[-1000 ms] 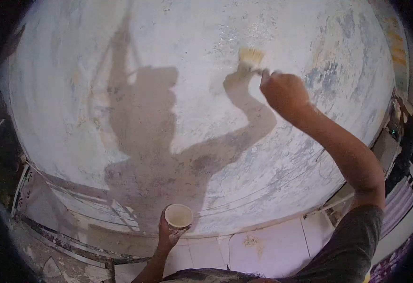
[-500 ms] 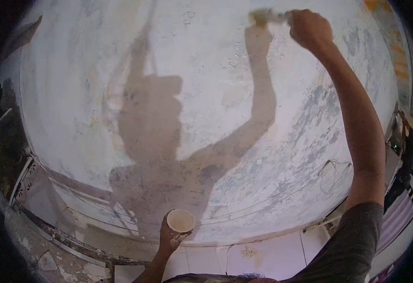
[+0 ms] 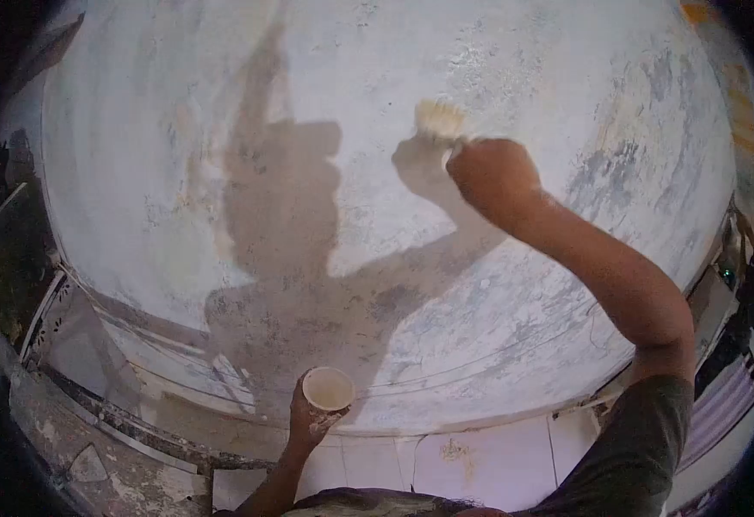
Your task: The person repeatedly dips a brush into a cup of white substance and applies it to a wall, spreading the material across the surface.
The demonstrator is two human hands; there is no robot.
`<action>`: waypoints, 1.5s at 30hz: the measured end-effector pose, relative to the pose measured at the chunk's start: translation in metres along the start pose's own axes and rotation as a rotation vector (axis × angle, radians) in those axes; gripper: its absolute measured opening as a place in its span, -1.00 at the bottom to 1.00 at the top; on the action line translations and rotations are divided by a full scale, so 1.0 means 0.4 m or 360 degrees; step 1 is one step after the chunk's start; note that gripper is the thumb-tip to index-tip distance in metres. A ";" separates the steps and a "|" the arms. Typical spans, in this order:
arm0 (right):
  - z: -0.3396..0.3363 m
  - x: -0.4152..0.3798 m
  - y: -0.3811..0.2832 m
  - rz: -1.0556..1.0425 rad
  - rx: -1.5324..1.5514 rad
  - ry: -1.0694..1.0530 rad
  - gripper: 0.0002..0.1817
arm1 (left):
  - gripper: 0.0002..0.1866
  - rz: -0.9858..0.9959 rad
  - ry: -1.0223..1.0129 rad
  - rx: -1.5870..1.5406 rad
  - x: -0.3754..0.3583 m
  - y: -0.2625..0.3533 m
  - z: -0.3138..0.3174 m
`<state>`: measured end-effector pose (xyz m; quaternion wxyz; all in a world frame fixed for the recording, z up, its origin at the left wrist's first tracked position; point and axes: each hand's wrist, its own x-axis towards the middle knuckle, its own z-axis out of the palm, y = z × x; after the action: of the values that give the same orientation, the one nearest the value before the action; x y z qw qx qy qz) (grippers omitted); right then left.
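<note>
A paintbrush [image 3: 440, 120] with pale yellowish bristles is at the wall, its handle in my right hand [image 3: 496, 183]. The fingers of that hand are wrapped round the handle and hide most of it. Behind the brush, the wall [image 3: 368, 189] is whitish, with grey worn patches and a wet-looking shine in places. Low in front of me, my left hand [image 3: 310, 418] grips a round cup [image 3: 329, 389] from its side and below. The cup's open top faces me, and its inside looks pale; I cannot make out how full it is.
My shadow [image 3: 282, 215] falls across the wall. White tiles [image 3: 480, 465] line the floor below. On the left lies a rough, paint-spotted ledge [image 3: 136, 465]. At the right edge are a purple striped cloth [image 3: 722, 422] and dark clutter.
My right hand has come down and to the left along the wall with the paintbrush, and the elbow is more bent. The left hand with the cup has hardly moved.
</note>
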<state>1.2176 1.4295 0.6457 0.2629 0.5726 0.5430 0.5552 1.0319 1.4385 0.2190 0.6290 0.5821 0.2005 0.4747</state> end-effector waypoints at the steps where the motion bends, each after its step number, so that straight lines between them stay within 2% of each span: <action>1: -0.014 -0.009 -0.013 -0.0044 0.0142 -0.0171 -0.92 | -0.14 -0.0109 -0.0018 -0.0420 -0.003 0.009 0.005; 2: -0.027 -0.011 -0.018 -0.0086 0.0285 -0.0336 -0.92 | -0.14 -0.0106 -0.0016 -0.0421 -0.005 0.006 0.003; 4: -0.057 -0.006 0.011 -0.0039 0.0308 -0.0407 -0.90 | -0.16 0.0116 -0.0034 0.0015 -0.004 0.007 -0.003; 6: -0.076 0.017 0.064 0.0103 0.0346 -0.0564 -0.86 | -0.15 0.0064 0.0003 0.0114 -0.012 0.045 0.005; 7: -0.077 0.030 0.102 0.0224 0.0369 -0.0509 -0.85 | -0.14 0.0009 0.0035 0.0211 -0.010 0.062 0.009; 8: -0.058 0.041 0.144 0.0297 0.0265 -0.0225 -0.84 | -0.14 0.0016 0.0043 0.0211 -0.009 0.039 0.003; 10: -0.064 0.086 0.246 0.0501 0.0205 -0.0163 -0.80 | -0.11 0.0162 0.0034 0.0325 -0.007 -0.028 -0.014; 14: -0.051 0.138 0.392 0.0747 -0.0010 0.0196 -0.79 | -0.08 0.0124 0.0065 0.0235 -0.005 -0.020 -0.017; 15: -0.070 0.144 0.396 0.0846 0.0009 0.0158 -0.79 | -0.08 0.0075 0.0051 0.0134 -0.007 -0.032 -0.021; 16: -0.064 0.145 0.405 0.0877 -0.0029 0.0274 -0.81 | -0.08 0.0030 0.0039 0.0034 -0.009 -0.042 -0.025; 18: -0.048 0.143 0.404 0.0903 -0.0060 0.0391 -0.82 | -0.08 0.0015 0.0066 0.0139 -0.012 -0.023 -0.024; 20: -0.028 0.141 0.376 0.1072 -0.0009 0.0580 -0.79 | -0.07 0.0001 0.0098 0.0239 -0.013 -0.015 -0.026; 23: 0.017 0.141 0.344 0.1145 0.0073 0.0432 -0.73 | -0.08 0.0051 0.0057 0.0423 -0.007 -0.059 -0.045; 24: 0.016 0.136 0.303 0.1105 0.0070 0.0268 -0.76 | -0.12 0.0027 0.0039 0.0201 -0.006 -0.088 -0.050; 25: 0.067 0.128 0.268 0.0956 -0.0006 0.0344 -0.79 | -0.16 -0.0004 0.0018 -0.0020 -0.008 -0.102 -0.053; 26: 0.101 0.124 0.220 0.0907 -0.0029 0.0363 -0.82 | -0.16 -0.0014 0.0011 -0.0021 -0.010 -0.092 -0.052; 28: 0.113 0.088 0.121 0.0649 -0.0283 0.0423 -0.74 | -0.09 0.0032 0.0034 0.0091 -0.007 -0.047 -0.044; 29: 0.111 0.063 0.079 0.0632 -0.0262 0.0356 -0.71 | -0.09 0.0018 0.0022 0.0090 -0.006 -0.025 -0.035; 30: 0.103 0.041 0.049 0.0522 -0.0216 0.0296 -0.56 | -0.08 -0.0035 0.0030 -0.0009 -0.005 0.000 -0.021; 31: 0.113 0.022 0.013 0.0500 -0.0220 0.0224 -0.56 | -0.07 -0.0092 0.0038 -0.0104 -0.008 0.014 -0.014; 32: 0.117 -0.008 -0.018 0.0421 -0.0206 0.0182 -0.57 | -0.07 -0.0109 0.0024 -0.0095 -0.010 0.012 -0.013; 34: 0.103 -0.063 -0.062 0.0353 -0.0189 0.0128 -0.59 | -0.05 0.0011 0.0042 0.0496 -0.006 0.012 -0.011; 35: 0.092 -0.087 -0.077 0.0227 -0.0069 0.0084 -0.63 | -0.05 0.0006 0.0030 0.0500 -0.009 0.027 -0.004; 37: 0.071 -0.107 -0.072 0.0102 0.0050 0.0037 -0.67 | -0.05 -0.0179 0.0003 0.0044 -0.018 0.078 0.015; 39: 0.037 -0.106 -0.033 0.0180 0.0347 -0.0141 -0.90 | -0.05 -0.0100 -0.0031 0.0153 -0.021 0.030 0.004; 40: -0.004 -0.088 -0.004 0.0219 0.0396 -0.0400 -0.90 | -0.06 -0.0017 -0.0061 0.0261 -0.021 0.009 0.001; 43: -0.018 -0.053 0.087 0.0266 0.0279 -0.0315 -0.80 | -0.07 -0.0041 -0.0034 0.0134 -0.025 -0.010 0.010; 45: 0.001 -0.011 0.168 0.0431 0.0117 0.0061 -0.78 | -0.08 -0.0003 -0.0058 0.0130 -0.029 0.033 0.021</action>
<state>1.2410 1.4072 0.7049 0.1539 0.6391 0.4855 0.5763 1.0284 1.4225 0.2295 0.6087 0.6158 0.2088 0.4547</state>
